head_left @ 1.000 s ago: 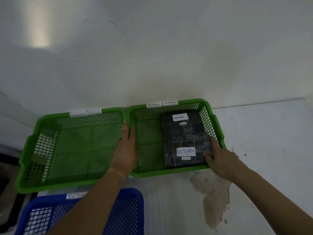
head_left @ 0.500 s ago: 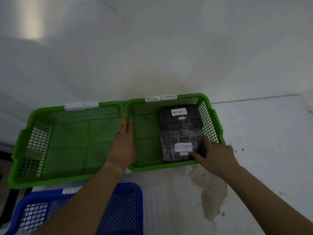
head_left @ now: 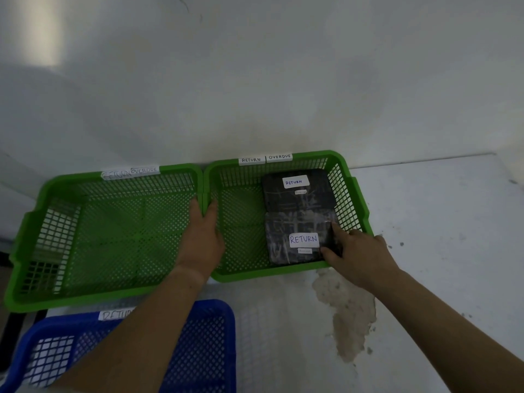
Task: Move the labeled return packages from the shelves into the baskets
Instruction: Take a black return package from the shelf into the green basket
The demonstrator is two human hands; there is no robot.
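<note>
Two black wrapped packages lie in the right green basket (head_left: 283, 272), which carries RETURN and OVERDUE tags on its far rim. The far package (head_left: 300, 199) and the near package (head_left: 283, 234) each carry a white RETURN label. My right hand (head_left: 360, 253) grips the near package's right edge, index finger on top, thumb at its near corner. My left hand (head_left: 201, 239) straddles the joined rims of the two green baskets, fingers either side. The left green basket (head_left: 85, 300) holds nothing.
A blue basket (head_left: 198, 304) with a RETURN tag sits below the green ones, partly under my left forearm. The baskets stand on a white surface against a white wall. A brownish patch (head_left: 348, 313) marks the surface right of the blue basket.
My right hand has shifted from the near package's front corner up along its right edge. The package has slid a little away from the basket's front wall. My left hand stays put.
</note>
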